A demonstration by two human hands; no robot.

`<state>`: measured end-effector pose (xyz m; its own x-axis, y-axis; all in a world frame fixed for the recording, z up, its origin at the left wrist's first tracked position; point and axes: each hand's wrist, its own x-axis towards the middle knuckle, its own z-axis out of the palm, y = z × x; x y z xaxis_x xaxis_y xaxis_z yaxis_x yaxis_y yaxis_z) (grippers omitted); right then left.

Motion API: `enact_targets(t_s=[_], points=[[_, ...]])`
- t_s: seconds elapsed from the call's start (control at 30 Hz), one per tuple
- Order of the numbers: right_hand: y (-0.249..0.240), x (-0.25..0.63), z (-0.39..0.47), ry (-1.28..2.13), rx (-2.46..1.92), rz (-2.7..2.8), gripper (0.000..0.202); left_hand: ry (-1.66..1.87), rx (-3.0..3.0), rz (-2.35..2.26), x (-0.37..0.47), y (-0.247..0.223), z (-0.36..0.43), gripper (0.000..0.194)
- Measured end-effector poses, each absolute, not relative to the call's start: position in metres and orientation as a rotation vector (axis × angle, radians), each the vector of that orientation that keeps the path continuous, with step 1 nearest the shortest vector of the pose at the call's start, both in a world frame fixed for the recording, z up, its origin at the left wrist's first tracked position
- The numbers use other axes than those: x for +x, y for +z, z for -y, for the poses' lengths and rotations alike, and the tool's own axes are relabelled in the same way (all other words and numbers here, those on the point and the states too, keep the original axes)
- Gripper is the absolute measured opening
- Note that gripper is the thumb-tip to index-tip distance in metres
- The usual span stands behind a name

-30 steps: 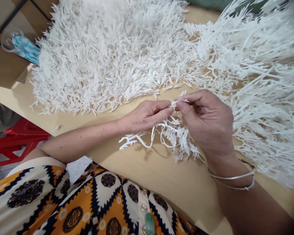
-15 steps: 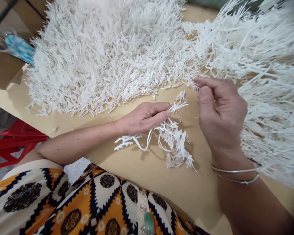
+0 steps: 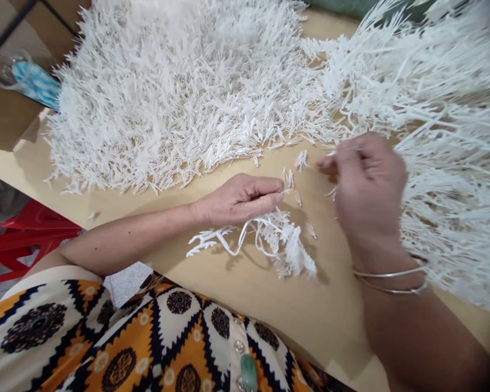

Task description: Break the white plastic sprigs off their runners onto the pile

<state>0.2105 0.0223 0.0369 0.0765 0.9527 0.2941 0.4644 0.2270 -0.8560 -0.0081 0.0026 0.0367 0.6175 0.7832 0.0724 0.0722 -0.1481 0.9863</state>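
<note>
And the white, branching, plastic-looking strand, clamped in your left hand, trails below it; its tuft at your fingertips has just thinned, apparently leaving less exposed. Your right hand curls apart, its grip too blurred to tell.

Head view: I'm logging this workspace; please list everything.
Short-fringed pile: one, white, upper middle
Long-stranded pile: one, white, right
Stringy bunch: one, white, centre
Loose bits: several, white, right of centre
Table: one, tan, centre
Cup: one, clear, left
Striped item: one, blue-white, at cup
Box: one, brown, left
Bar: one, dark, upper left
Stool: one, red, left
Cloth-like item: one, green, top
Garment: one, multicoloured, bottom
Bracelet bands: two, silvery, right
Left hand: one, centre
Right hand: one, right
</note>
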Motion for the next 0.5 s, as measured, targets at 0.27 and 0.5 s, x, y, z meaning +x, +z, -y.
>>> enact_targets(t_s=[0.27,0.5], points=[[0.042,0.211,-0.018,0.577,-1.341,1.627,0.023,0.894,1.432,-0.870,-0.006,0.038,-0.005,0.040],[0.072,0.224,-0.013,1.028,-1.374,1.808,0.023,0.889,1.239,-0.910,-0.007,0.039,-0.008,0.038]])
